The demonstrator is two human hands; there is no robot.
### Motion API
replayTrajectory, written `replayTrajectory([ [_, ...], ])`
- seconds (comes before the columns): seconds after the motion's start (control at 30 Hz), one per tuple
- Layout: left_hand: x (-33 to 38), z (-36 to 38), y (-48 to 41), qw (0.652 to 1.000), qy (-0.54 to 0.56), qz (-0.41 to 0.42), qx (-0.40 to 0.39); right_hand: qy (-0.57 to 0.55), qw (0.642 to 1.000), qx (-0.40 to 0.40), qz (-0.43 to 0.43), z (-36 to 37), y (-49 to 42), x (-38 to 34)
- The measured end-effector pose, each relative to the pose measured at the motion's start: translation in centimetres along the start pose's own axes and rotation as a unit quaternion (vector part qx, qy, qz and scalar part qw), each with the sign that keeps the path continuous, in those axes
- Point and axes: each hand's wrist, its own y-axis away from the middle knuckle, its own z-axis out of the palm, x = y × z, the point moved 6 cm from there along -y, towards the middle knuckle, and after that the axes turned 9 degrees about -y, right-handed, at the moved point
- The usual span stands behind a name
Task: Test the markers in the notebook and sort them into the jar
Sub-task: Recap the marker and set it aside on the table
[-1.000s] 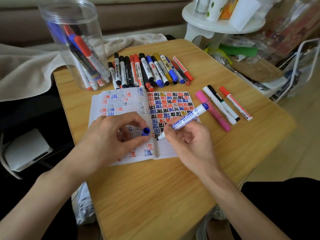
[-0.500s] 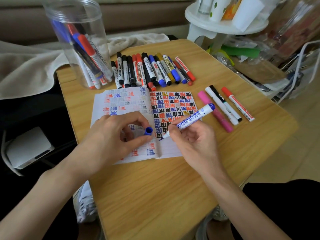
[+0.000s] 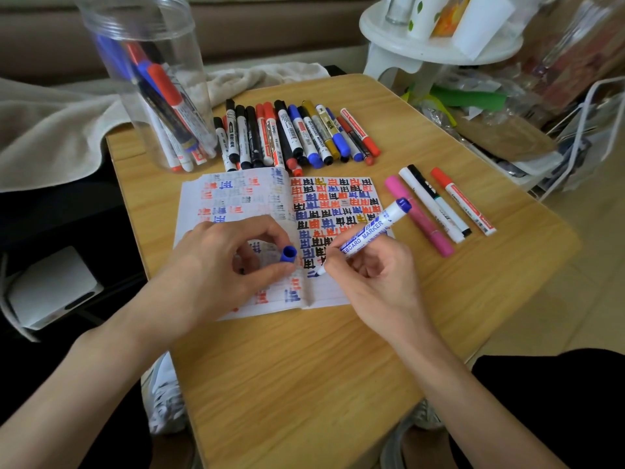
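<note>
Right hand (image 3: 375,279) grips the blue marker (image 3: 368,235) pen-fashion, tip on the notebook (image 3: 216,198) for testing; left hand (image 3: 216,269) pinches its cap (image 3: 288,253), ready for recapping; jar (image 3: 145,79) waits at eleven o'clock.

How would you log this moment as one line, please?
step: testing | right hand: holds blue marker, tip on notebook | left hand: holds cap

Wood worktop (image 3: 304,367) is carrying everything. Clear jar (image 3: 189,62) is standing at 11 o'clock, with a row of markers (image 3: 291,137) lying at 12 just beside it. Open notebook (image 3: 236,198) is lying centre, just below the row. Pink marker (image 3: 419,218), white marker (image 3: 431,206), black-capped marker (image 3: 445,206) and red-capped marker (image 3: 464,201) are lying side by side at 2 o'clock.
</note>
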Motion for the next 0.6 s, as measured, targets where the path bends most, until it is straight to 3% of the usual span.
replayTrajectory([
  [0.4,-0.05,0.07,-0.05,1.000,-0.003,-0.004,-0.006,0.009,1.000,-0.023,-0.001,0.44,-0.05,-0.01],
  [0.6,-0.17,-0.02,0.04,1.000,0.006,-0.011,-0.004,0.002,1.000,0.010,-0.004,-0.07,-0.10,0.06],
])
